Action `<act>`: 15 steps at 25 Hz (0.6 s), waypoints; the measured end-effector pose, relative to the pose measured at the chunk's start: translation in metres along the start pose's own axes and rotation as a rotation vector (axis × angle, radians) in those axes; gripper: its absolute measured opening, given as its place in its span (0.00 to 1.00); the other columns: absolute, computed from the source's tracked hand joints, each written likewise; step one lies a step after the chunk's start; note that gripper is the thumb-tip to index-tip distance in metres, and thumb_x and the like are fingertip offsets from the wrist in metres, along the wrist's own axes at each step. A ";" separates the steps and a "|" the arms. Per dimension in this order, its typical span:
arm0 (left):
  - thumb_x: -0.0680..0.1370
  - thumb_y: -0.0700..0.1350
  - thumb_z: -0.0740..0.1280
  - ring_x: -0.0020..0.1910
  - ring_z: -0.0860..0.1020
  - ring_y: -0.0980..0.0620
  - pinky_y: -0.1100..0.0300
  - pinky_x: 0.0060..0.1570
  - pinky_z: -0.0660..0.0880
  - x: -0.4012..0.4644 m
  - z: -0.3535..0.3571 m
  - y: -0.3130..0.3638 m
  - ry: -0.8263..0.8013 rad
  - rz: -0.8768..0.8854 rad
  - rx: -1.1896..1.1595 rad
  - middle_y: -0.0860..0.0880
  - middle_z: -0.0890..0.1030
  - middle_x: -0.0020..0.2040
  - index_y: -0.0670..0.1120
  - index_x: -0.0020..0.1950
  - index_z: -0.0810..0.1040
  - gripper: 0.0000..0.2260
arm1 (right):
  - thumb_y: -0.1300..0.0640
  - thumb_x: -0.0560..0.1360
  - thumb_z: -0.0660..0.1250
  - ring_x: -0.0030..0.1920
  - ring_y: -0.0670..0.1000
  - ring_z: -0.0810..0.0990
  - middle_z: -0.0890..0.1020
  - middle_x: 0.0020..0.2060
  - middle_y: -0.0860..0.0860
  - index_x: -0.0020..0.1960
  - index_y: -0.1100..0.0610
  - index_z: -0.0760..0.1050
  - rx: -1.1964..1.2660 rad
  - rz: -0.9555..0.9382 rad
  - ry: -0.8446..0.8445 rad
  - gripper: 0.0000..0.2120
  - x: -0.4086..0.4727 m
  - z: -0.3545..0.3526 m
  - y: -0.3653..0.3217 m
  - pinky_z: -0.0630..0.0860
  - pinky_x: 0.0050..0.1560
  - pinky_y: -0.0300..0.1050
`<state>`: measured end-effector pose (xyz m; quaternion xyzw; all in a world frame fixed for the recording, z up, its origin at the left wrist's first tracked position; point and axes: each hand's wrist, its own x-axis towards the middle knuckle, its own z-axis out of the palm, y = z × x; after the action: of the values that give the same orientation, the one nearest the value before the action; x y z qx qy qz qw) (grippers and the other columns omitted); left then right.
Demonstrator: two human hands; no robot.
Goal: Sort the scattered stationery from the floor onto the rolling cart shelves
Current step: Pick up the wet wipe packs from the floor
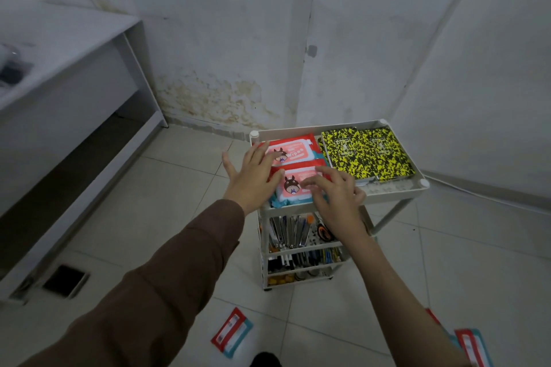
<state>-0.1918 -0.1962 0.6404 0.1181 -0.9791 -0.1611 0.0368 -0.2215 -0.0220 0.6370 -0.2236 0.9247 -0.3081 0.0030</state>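
Wipes packs left on the floor (232, 333) and (472, 347) sit bottom centre and bottom right, long axes roughly upright in frame, well below both hands, left (253, 177) and right (334, 191), splayed flat, gripping nothing, on the cart's top-shelf packs (293, 185); right hand nearer the bottom-right one.

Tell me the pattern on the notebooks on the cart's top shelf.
Yellow-and-black speckle on the notebooks, clearest in the head view.

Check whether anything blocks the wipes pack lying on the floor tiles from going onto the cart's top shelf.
The left half of the top shelf is already filled by two wipes packs, both hands resting there; notebooks cover the right half. The floor pack lies clear.
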 end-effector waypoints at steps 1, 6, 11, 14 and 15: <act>0.81 0.55 0.53 0.75 0.49 0.54 0.37 0.63 0.28 -0.012 0.001 0.003 0.070 -0.028 -0.073 0.52 0.56 0.76 0.55 0.70 0.63 0.18 | 0.56 0.77 0.61 0.65 0.47 0.59 0.70 0.65 0.43 0.51 0.45 0.78 0.019 -0.012 0.035 0.09 -0.006 0.000 -0.003 0.50 0.54 0.42; 0.80 0.48 0.56 0.70 0.59 0.56 0.43 0.68 0.35 -0.085 0.001 0.016 0.315 -0.220 -0.275 0.55 0.67 0.68 0.55 0.60 0.72 0.11 | 0.61 0.75 0.62 0.63 0.48 0.62 0.73 0.61 0.43 0.51 0.46 0.78 0.088 -0.170 0.063 0.12 -0.049 -0.005 -0.025 0.50 0.48 0.40; 0.79 0.44 0.57 0.65 0.63 0.57 0.52 0.66 0.42 -0.166 0.011 0.013 0.365 -0.360 -0.376 0.60 0.69 0.57 0.57 0.53 0.74 0.10 | 0.63 0.75 0.62 0.56 0.50 0.67 0.77 0.53 0.46 0.50 0.50 0.79 0.143 -0.250 0.025 0.11 -0.100 0.004 -0.032 0.54 0.47 0.40; 0.79 0.43 0.57 0.63 0.66 0.58 0.56 0.63 0.44 -0.216 0.024 -0.005 0.345 -0.474 -0.379 0.61 0.70 0.54 0.58 0.50 0.75 0.11 | 0.67 0.75 0.61 0.53 0.53 0.71 0.78 0.49 0.51 0.49 0.55 0.79 0.222 -0.275 -0.068 0.12 -0.128 0.024 -0.036 0.65 0.52 0.45; 0.79 0.43 0.57 0.62 0.66 0.58 0.56 0.63 0.45 -0.232 0.030 -0.014 0.329 -0.515 -0.379 0.61 0.71 0.53 0.59 0.49 0.75 0.11 | 0.68 0.75 0.60 0.53 0.53 0.72 0.78 0.49 0.51 0.49 0.56 0.79 0.257 -0.281 -0.120 0.12 -0.137 0.033 -0.037 0.67 0.53 0.45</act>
<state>0.0328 -0.1436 0.5996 0.3763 -0.8510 -0.3227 0.1736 -0.0784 -0.0103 0.6135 -0.3661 0.8358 -0.4069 0.0438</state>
